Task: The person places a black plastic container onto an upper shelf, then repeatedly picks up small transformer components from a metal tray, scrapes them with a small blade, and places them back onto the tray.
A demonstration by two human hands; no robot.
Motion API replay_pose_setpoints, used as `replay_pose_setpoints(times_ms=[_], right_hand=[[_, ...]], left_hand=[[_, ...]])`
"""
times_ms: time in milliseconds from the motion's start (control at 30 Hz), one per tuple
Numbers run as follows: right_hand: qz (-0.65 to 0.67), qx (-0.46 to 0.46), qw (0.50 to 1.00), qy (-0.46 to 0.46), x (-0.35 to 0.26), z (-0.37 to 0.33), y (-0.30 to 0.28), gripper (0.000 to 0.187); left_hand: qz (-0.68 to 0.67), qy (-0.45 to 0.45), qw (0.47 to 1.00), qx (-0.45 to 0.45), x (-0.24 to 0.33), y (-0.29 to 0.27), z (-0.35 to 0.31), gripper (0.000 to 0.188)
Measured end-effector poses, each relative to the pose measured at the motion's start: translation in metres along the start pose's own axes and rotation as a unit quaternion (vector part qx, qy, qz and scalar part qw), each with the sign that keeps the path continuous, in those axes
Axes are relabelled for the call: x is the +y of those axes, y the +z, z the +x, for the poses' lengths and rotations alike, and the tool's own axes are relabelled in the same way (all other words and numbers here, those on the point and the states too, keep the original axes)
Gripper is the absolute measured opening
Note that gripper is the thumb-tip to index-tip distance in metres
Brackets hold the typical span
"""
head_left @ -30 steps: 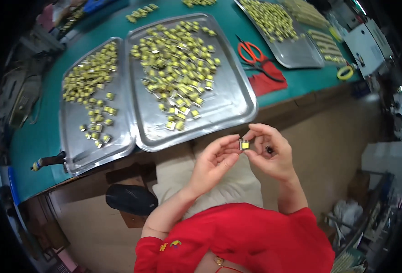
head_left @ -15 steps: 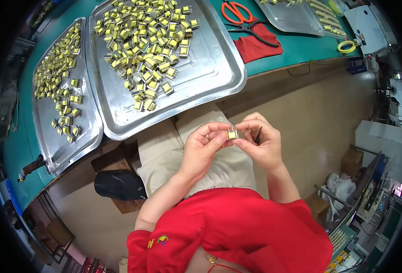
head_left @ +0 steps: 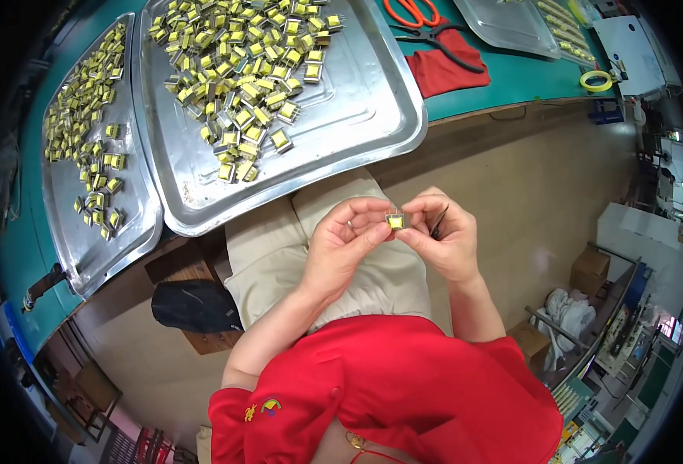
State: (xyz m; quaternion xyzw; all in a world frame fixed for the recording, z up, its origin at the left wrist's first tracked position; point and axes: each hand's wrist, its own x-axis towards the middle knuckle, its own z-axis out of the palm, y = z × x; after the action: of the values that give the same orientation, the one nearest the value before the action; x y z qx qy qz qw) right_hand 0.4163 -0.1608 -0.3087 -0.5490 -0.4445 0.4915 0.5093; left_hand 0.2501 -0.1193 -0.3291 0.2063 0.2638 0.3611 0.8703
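A small yellow-taped transformer with thin metal pins along its top sits between my two hands, above my lap. Thumb and fingers of my left hand pinch its left side. My right hand closes on the right side with its thumb and forefinger. A slim dark tool is tucked in my right fingers; its kind is not clear. In front of me, a large metal tray bears a heap of similar transformers. Another metal tray on the left has more of them.
On the green table, orange-handled scissors and black-handled pliers lie by a red cloth. Further right are another tray and a yellow tape roll. A black pouch rests on a wooden stool.
The transformer has turned slightly in my fingers, so its yellow face shows more fully. Trays and table have shifted a little in view as my head moved.
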Motion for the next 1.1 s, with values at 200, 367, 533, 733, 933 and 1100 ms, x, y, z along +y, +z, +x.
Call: replay_pose_setpoints(times_ms=[200, 367, 533, 733, 933, 1100], right_hand=[[-0.018, 0.016, 1.000, -0.021, 0.003, 0.000, 0.001, 0.031], [-0.127, -0.011, 0.989, -0.072, -0.008, 0.003, 0.010, 0.034], [-0.129, 0.007, 0.990, -0.050, -0.014, 0.002, 0.010, 0.033], [-0.150, 0.006, 0.987, -0.053, -0.007, 0.001, 0.005, 0.031], [-0.125, -0.013, 0.991, -0.057, -0.005, 0.002, 0.002, 0.030], [-0.142, -0.035, 0.988, -0.038, -0.018, 0.007, 0.000, 0.025]], left_hand=[[0.051, 0.006, 0.999, 0.010, -0.001, -0.003, 0.000, 0.027], [-0.001, -0.057, 0.998, -0.005, 0.000, -0.002, 0.004, 0.028], [-0.061, -0.083, 0.994, -0.023, -0.002, -0.006, 0.003, 0.031], [-0.037, -0.073, 0.996, -0.043, -0.003, -0.008, 0.005, 0.034], [-0.013, -0.072, 0.997, -0.038, -0.004, -0.009, 0.005, 0.032], [0.014, -0.069, 0.997, -0.025, -0.005, -0.008, 0.004, 0.031]])
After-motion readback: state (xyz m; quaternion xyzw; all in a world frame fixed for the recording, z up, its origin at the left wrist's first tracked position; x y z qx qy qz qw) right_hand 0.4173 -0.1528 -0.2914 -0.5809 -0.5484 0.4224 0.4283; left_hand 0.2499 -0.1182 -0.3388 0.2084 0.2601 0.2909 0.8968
